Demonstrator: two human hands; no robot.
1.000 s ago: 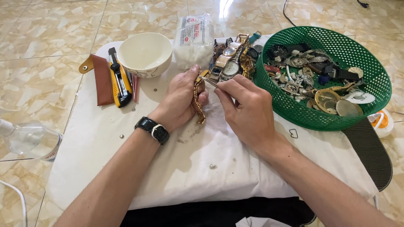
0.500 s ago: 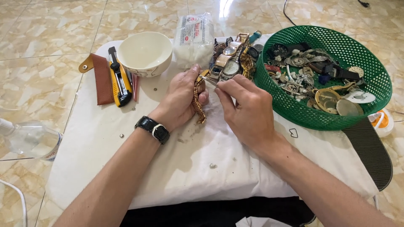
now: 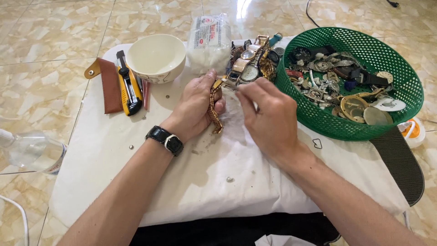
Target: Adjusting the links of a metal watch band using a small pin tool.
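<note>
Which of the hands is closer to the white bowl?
Left. The left hand lies just right of the white bowl, holding a gold watch band; the right hand is farther right.

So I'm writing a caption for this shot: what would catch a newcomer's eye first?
Probably the two hands at the centre of the white cloth: the left hand grips a gold watch band while the right hand pinches something small beside it. Next, the green basket heaped with watch parts at the right, and the pile of watches just beyond the fingers.
</note>
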